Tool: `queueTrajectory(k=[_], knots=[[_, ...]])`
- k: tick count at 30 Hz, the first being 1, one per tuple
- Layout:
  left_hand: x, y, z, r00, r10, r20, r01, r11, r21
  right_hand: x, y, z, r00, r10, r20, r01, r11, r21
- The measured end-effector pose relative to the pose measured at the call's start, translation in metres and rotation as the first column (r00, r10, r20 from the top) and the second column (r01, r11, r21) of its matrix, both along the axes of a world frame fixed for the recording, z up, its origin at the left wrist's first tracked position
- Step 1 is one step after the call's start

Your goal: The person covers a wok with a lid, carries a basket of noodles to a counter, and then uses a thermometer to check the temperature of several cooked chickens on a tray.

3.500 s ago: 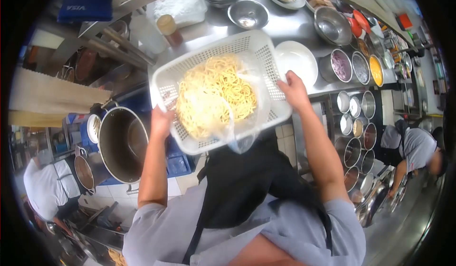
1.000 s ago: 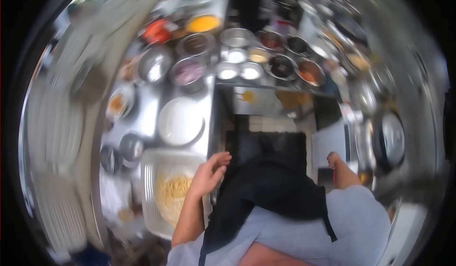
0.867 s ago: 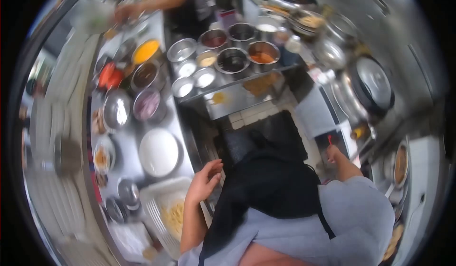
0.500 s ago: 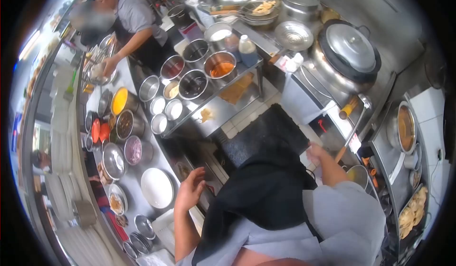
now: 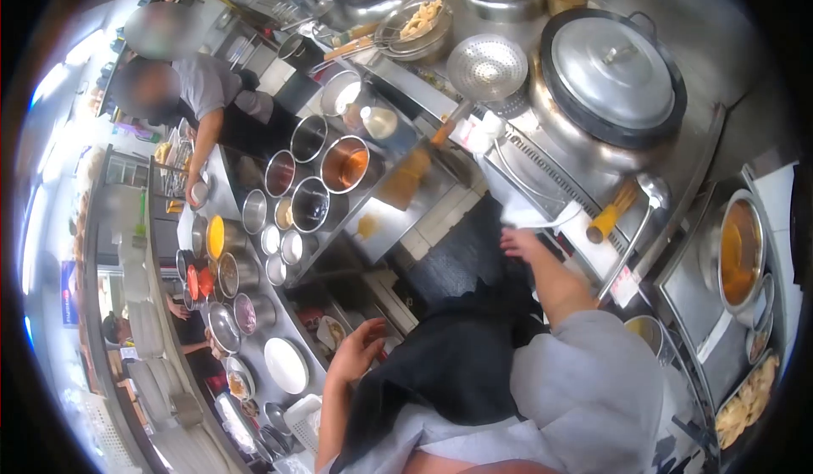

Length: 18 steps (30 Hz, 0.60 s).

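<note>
My right hand (image 5: 518, 242) reaches out with its fingers spread toward the front edge of the steel stove counter (image 5: 542, 188), close to a yellow-handled ladle (image 5: 611, 211). It holds nothing. My left hand (image 5: 359, 354) hangs open and empty at my side, just off the edge of the prep counter (image 5: 279, 338), next to a white plate (image 5: 285, 365). The white basket of noodles (image 5: 305, 420) rests on that counter behind my left arm, mostly hidden.
A big lidded pot (image 5: 610, 76), a perforated skimmer (image 5: 484, 67) and a wok stand on the stove. Several steel tubs of sauces and toppings (image 5: 309, 188) fill a trolley and the prep counter. A pot of orange broth (image 5: 738, 249) sits right. A co-worker (image 5: 199, 101) works at the far end.
I have put the noodle basket down on the prep counter and turned right, away from it, toward the stove. My right hand has moved up to the stove counter's edge.
</note>
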State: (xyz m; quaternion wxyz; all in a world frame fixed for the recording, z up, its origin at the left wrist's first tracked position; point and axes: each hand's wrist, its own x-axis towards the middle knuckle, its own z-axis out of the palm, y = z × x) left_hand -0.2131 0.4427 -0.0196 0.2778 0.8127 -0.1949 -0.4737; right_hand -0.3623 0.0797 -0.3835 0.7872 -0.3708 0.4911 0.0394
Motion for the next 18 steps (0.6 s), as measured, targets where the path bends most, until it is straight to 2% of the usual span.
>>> queueTrajectory(k=[1,2,3,4,5,6,7,8,9,10,12,14,15,16,18], knots=[[0.005,-0.015,-0.006,1.0,-0.012,-0.007,0.012,0.999,-0.047,0.015,0.003,0.006,0.974,0.191,0.123,-0.206,0.97,0.128],[0.012,-0.03,-0.014,1.0,-0.025,-0.015,0.024,0.995,-0.097,0.03,0.006,0.025,0.897,0.355,0.263,-0.414,0.884,0.219],[0.021,-0.046,-0.027,0.998,0.013,-0.056,-0.021,0.99,-0.143,0.036,0.01,0.047,0.757,0.463,0.461,-0.596,0.779,0.197],[0.03,-0.065,-0.043,0.994,0.047,-0.103,-0.066,0.98,-0.19,0.049,0.017,0.082,0.61,0.597,0.52,-0.756,0.635,0.158],[0.041,-0.087,-0.061,0.999,0.003,-0.041,-0.014,0.968,-0.25,0.062,0.026,0.097,0.423,0.622,0.659,-0.873,0.474,0.113],[0.05,-0.112,-0.077,0.999,-0.039,0.023,0.044,0.951,-0.305,0.069,0.037,0.137,0.264,0.626,0.734,-0.92,0.391,-0.003],[0.054,-0.141,-0.086,0.999,-0.04,0.003,0.039,0.946,-0.321,0.075,0.046,0.17,0.128,0.56,0.818,-0.921,0.373,-0.111],[0.054,-0.168,-0.095,0.999,-0.048,-0.016,0.04,0.941,-0.337,0.082,0.052,0.188,0.135,0.59,0.796,-0.909,0.393,-0.137],[0.054,-0.188,-0.11,0.924,-0.072,-0.376,-0.07,0.934,-0.351,0.081,0.045,0.183,0.144,0.593,0.792,-0.902,0.409,-0.141],[0.053,-0.209,-0.122,0.72,-0.104,-0.686,-0.168,0.933,-0.319,0.101,0.046,0.188,0.215,0.588,0.78,-0.867,0.482,-0.125],[0.036,-0.238,-0.094,0.695,-0.195,-0.692,-0.104,0.925,-0.366,0.092,0.026,0.174,0.361,0.549,0.754,-0.773,0.628,-0.087],[0.039,-0.244,-0.084,0.658,-0.183,-0.73,0.013,0.973,-0.232,0.069,0.004,0.153,0.496,0.478,0.725,-0.646,0.761,-0.059],[0.026,-0.244,-0.083,0.674,-0.233,-0.701,0.016,0.954,-0.301,0.05,-0.004,0.14,0.562,0.431,0.706,-0.574,0.818,-0.042],[0.024,-0.245,-0.09,0.64,-0.303,-0.706,0.034,0.929,-0.368,0.042,-0.017,0.133,0.625,0.377,0.684,-0.496,0.868,-0.025],[-0.001,-0.252,-0.083,0.662,-0.285,-0.693,-0.087,0.89,-0.448,0.013,-0.033,0.114,0.733,0.253,0.632,-0.319,0.948,-0.009]])
